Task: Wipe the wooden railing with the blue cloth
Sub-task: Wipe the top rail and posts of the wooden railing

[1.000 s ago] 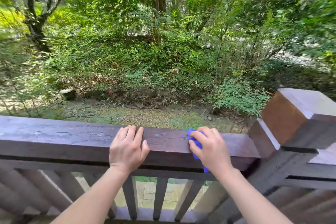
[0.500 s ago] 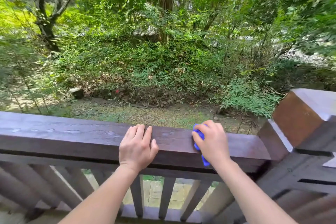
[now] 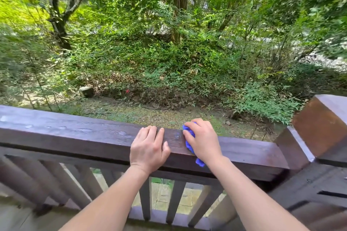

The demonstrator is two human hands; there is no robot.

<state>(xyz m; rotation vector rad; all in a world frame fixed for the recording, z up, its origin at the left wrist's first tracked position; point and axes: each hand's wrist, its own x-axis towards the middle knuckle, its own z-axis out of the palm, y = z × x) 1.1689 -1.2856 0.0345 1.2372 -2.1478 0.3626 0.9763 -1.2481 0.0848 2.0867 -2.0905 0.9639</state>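
Note:
A dark brown wooden railing (image 3: 75, 135) runs across the lower half of the view, its top wet with droplets on the left. My right hand (image 3: 203, 140) presses a bunched blue cloth (image 3: 189, 137) onto the rail's top, just right of centre; most of the cloth is hidden under the palm, with a tail (image 3: 200, 162) hanging over the near face. My left hand (image 3: 148, 148) lies flat on the rail directly left of the cloth, fingers together over the top edge, holding nothing.
A thick square wooden post (image 3: 319, 129) ends the rail at the right. Slanted balusters (image 3: 146, 197) stand below the rail. Beyond it lie a gravel strip, shrubs and trees.
My right hand with the cloth has slid a little left along the rail, closer to my left hand. The camera has swung slightly, shifting the post toward the right edge.

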